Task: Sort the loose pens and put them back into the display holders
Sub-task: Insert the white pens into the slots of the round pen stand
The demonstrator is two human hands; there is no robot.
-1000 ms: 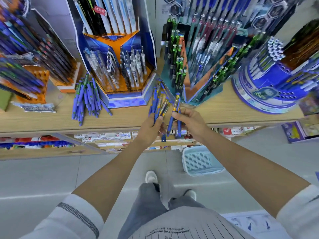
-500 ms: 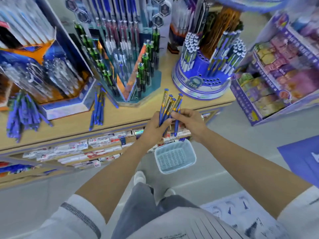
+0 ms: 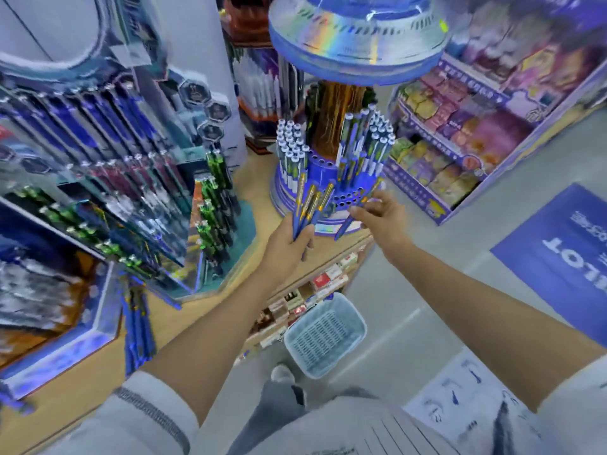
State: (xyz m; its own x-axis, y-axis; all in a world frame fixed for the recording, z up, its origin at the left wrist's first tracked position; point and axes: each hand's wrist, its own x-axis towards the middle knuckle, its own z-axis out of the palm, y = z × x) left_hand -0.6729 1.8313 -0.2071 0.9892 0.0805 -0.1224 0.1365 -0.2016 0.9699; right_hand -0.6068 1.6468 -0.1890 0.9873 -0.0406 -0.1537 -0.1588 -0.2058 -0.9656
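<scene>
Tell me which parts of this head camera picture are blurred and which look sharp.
Head view: the pen racks on the left are smeared by motion blur; the left hand with its bunch of pens, the right hand and the round pen stand are sharper; wide-angle distortion bends the edges; a rainbow glare sits on the stand's top.

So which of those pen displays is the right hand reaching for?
The round blue carousel holder with rings of holes, right of the flat racks; the right hand with one pen is at its empty holes.
</scene>
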